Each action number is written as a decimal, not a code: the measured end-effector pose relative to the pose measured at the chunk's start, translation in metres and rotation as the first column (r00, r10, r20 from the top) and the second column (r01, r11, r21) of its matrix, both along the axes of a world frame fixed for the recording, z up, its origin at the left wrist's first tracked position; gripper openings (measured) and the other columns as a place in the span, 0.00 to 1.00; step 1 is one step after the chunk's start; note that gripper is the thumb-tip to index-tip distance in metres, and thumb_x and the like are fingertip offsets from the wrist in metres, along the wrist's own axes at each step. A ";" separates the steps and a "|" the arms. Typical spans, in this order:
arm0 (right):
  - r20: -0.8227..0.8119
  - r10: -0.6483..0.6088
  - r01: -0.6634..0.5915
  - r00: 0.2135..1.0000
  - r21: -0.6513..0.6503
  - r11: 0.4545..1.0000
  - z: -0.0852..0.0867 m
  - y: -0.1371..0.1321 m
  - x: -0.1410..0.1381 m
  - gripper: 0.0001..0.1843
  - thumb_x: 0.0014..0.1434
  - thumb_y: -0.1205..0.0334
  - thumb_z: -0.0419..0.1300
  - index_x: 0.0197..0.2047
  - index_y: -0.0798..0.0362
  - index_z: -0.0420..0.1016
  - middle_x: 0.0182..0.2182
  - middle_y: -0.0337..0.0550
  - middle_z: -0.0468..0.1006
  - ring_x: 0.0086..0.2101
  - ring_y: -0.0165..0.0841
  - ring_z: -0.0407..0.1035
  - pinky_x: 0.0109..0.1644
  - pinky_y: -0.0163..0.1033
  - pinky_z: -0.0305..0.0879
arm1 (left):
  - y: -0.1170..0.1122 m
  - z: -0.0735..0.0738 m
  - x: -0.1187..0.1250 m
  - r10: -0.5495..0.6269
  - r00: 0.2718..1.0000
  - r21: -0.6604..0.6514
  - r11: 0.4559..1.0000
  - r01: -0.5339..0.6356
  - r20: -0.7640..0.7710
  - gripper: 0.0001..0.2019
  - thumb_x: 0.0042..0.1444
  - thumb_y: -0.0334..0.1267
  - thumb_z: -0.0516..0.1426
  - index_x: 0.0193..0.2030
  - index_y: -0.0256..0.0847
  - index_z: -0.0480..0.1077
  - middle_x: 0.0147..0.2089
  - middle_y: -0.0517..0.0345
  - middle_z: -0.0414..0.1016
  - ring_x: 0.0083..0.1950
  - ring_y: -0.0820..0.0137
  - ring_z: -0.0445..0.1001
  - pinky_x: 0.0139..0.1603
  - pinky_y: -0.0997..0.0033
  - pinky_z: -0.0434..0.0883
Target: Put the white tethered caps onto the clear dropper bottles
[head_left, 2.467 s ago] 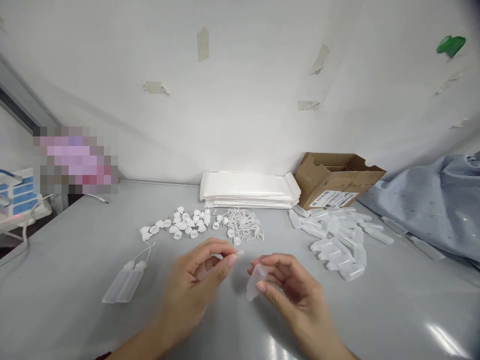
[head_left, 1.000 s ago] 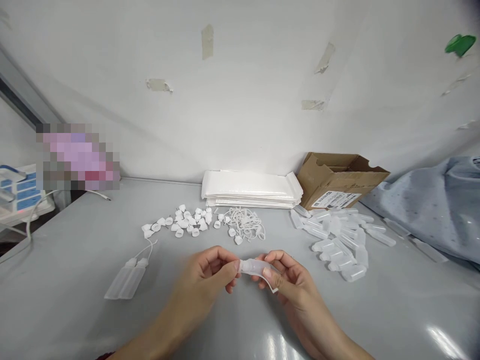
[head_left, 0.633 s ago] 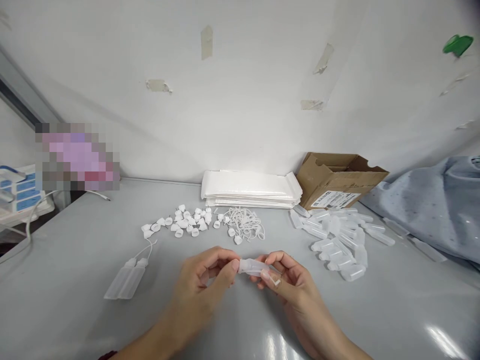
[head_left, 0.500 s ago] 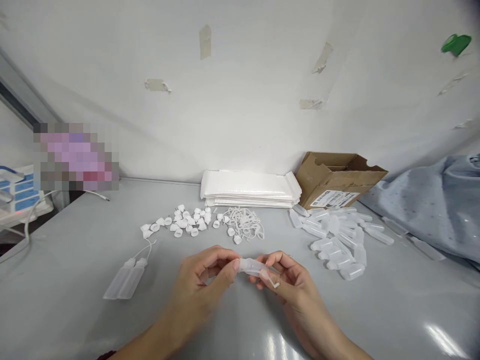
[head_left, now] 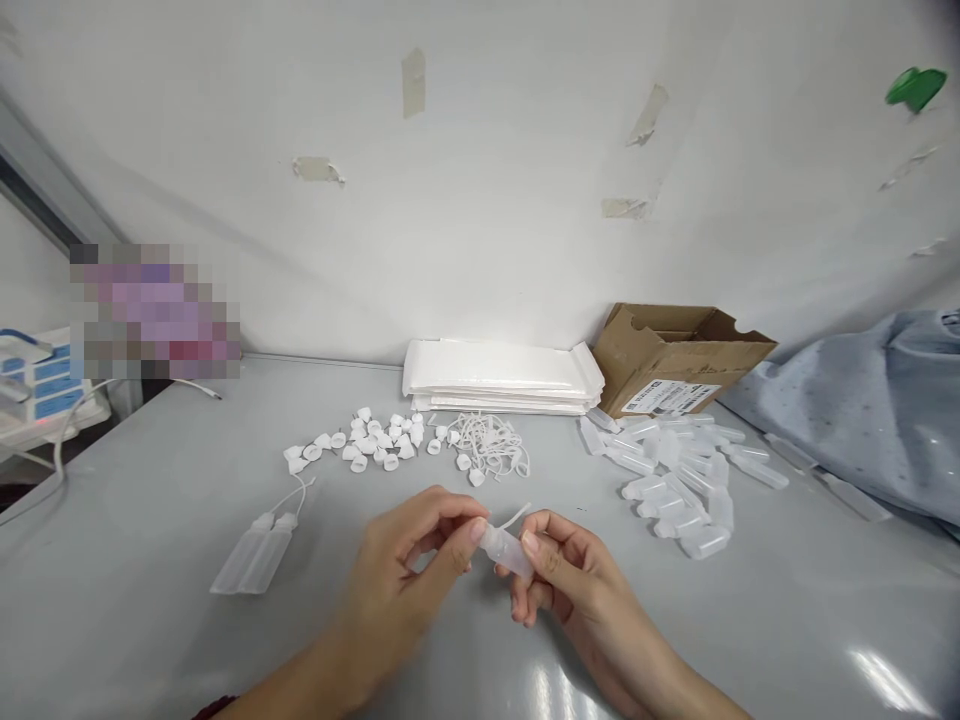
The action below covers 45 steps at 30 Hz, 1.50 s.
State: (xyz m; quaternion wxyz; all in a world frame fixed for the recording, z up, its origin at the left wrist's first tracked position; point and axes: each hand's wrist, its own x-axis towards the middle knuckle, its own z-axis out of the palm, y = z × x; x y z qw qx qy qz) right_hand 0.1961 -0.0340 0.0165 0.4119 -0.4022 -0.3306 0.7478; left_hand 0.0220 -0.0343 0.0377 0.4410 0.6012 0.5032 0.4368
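Observation:
A small translucent plastic bottle (head_left: pixel 507 552) is held above the table between both hands, tilted with its neck toward the left. My left hand (head_left: pixel 427 550) pinches the neck end, and its fingertips hide the part they grip. Around the bottle's lower body, the fingers of my right hand (head_left: pixel 566 570) are closed. A thin white tube (head_left: pixel 516 516) sticks out from the neck end, up and to the right. Beyond the hands lie a tangle of white tubes (head_left: pixel 491 445) and a scatter of white caps (head_left: pixel 379 438).
Two bottles with tubes (head_left: pixel 253 555) lie side by side at left. Many loose translucent bottles (head_left: pixel 679 480) are heaped at right, before an opened cardboard box (head_left: pixel 675 350). White packets (head_left: pixel 502 375) are stacked by the wall; grey-blue cloth (head_left: pixel 862 400) lies far right.
The bottle has turned in my hands, its base end now lower. The thin tube, earlier by my right thumb, now points up from the neck end.

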 end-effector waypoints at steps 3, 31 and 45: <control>-0.031 -0.001 0.002 1.000 0.014 1.000 -0.001 0.000 0.000 0.14 0.57 0.53 0.64 0.32 0.56 0.71 0.20 0.39 0.76 0.22 0.26 0.68 0.30 0.31 0.62 | -0.001 -0.007 -0.002 -0.099 0.990 0.243 0.962 0.122 -0.105 0.08 0.61 0.33 0.54 0.35 0.44 0.74 0.31 0.60 0.72 0.30 0.73 0.71 0.31 0.77 0.69; -0.069 -0.117 0.120 0.991 0.039 0.992 0.006 -0.002 0.004 0.12 0.52 0.55 0.68 0.32 0.54 0.74 0.22 0.38 0.77 0.22 0.26 0.70 0.31 0.32 0.66 | -0.004 -0.019 -0.001 -0.031 0.963 0.680 0.702 0.212 -0.269 0.19 0.57 0.24 0.57 0.56 0.35 0.64 0.41 0.50 0.70 0.39 0.70 0.71 0.37 0.73 0.74; -0.121 -0.092 0.094 0.988 0.015 0.995 0.007 -0.004 0.003 0.11 0.54 0.56 0.68 0.31 0.55 0.73 0.23 0.38 0.77 0.24 0.26 0.71 0.31 0.30 0.66 | -0.001 -0.009 -0.003 -0.060 0.971 0.652 0.732 0.200 -0.231 0.08 0.60 0.30 0.58 0.46 0.38 0.70 0.35 0.55 0.73 0.31 0.73 0.74 0.28 0.79 0.72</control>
